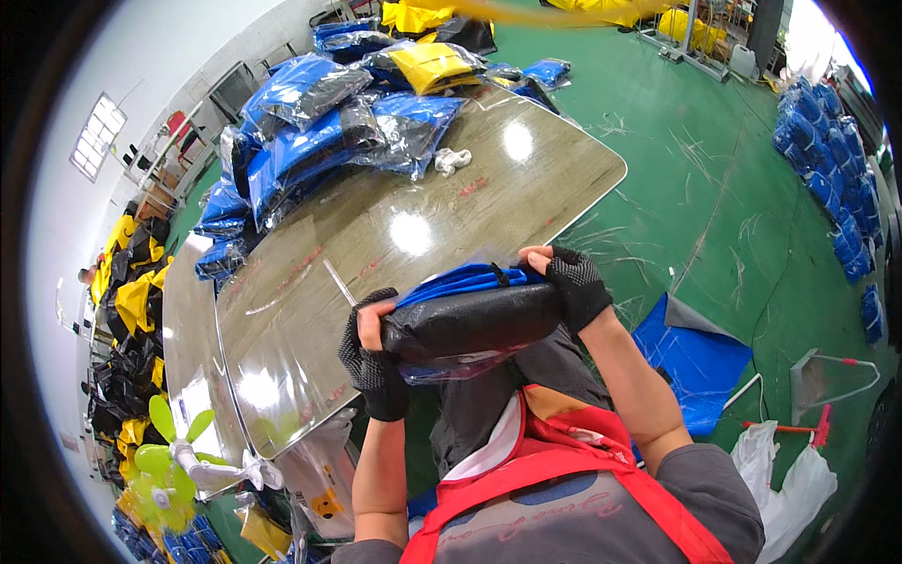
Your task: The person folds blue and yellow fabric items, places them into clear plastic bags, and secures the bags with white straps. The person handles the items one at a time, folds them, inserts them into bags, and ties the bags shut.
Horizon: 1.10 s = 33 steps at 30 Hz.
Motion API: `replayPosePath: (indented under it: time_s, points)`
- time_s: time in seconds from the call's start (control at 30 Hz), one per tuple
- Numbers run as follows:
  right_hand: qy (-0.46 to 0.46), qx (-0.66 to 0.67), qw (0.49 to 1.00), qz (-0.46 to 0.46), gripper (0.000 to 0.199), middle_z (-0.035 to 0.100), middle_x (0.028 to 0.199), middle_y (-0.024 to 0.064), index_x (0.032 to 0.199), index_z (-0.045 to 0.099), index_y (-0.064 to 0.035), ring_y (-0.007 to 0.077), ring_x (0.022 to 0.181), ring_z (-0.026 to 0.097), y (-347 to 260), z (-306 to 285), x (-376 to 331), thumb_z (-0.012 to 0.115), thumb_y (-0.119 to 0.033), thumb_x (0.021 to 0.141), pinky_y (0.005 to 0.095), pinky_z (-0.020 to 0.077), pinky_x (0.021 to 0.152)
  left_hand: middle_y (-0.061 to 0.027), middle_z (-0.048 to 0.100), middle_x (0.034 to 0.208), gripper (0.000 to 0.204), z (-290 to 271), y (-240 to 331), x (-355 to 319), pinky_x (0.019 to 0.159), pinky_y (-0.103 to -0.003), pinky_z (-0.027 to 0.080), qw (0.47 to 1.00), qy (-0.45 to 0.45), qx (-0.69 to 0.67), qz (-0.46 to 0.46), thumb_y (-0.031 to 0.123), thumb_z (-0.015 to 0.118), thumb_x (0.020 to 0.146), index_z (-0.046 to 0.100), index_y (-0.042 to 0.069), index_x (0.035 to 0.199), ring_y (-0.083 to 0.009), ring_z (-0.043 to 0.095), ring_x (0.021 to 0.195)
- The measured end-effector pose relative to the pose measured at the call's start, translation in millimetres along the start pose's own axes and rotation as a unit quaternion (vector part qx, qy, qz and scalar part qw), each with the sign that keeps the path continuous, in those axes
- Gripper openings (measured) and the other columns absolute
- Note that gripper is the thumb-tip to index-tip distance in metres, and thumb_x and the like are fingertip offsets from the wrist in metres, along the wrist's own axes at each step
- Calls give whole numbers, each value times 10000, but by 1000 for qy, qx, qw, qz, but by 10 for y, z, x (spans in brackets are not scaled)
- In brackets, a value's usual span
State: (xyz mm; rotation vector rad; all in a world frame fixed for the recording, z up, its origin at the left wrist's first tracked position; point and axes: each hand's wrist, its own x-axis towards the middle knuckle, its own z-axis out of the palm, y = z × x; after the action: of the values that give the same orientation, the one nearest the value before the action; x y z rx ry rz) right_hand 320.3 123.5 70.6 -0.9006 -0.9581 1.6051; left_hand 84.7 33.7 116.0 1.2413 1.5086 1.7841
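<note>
Both my hands wear black fingerless gloves and grip one folded blue and black garment in a clear plastic bag, held just above my lap at the near edge of the wooden table. My left hand clamps the bag's left end. My right hand clamps its right end, thumb on top. The bundle lies roughly level between them, black side toward me, blue layers on the far side.
A heap of bagged blue and yellow garments covers the table's far left. A white rag lies beside it. A green fan stands at lower left. More blue bags pile on the green floor at right; a blue sheet lies near my right.
</note>
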Motion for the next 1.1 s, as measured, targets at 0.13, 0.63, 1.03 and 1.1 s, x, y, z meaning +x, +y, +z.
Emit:
replayPosePath:
  time_s: [0.13, 0.63, 1.03, 1.1]
  points:
    - [111, -157, 968, -164, 229, 693, 863, 85, 945, 685, 16, 144, 787, 628, -306, 295, -416, 594, -187, 895, 250, 480, 753, -113, 626, 903, 352, -120, 176, -33, 852, -310, 417, 995, 57, -38, 72, 280, 466, 955, 626, -23, 877, -199, 572, 905]
    - [-146, -299, 892, -306, 1162, 324, 1444, 183, 1429, 232, 15, 264, 1337, 324, -605, -110, -394, 804, -542, 585, 388, 258, 1094, -105, 676, 955, 394, -125, 394, 69, 822, -293, 429, 995, -9, 94, 15, 353, 503, 952, 678, 0, 947, -151, 579, 860]
    - [39, -306, 917, -255, 210, 680, 943, 153, 964, 684, 4, 232, 843, 646, -490, 157, -843, 578, -166, 898, 324, 487, 804, -116, 670, 881, 388, -274, 767, -78, 810, -316, 457, 989, 56, 96, 100, 306, 490, 957, 664, -37, 901, -189, 613, 838]
    - [23, -340, 882, -325, 234, 685, 878, 144, 956, 673, 15, 199, 769, 655, -707, 278, -700, 584, -193, 896, 309, 505, 741, -117, 669, 877, 399, -332, 776, -41, 805, -314, 457, 987, 74, 111, 86, 313, 481, 956, 663, -37, 896, -188, 610, 835]
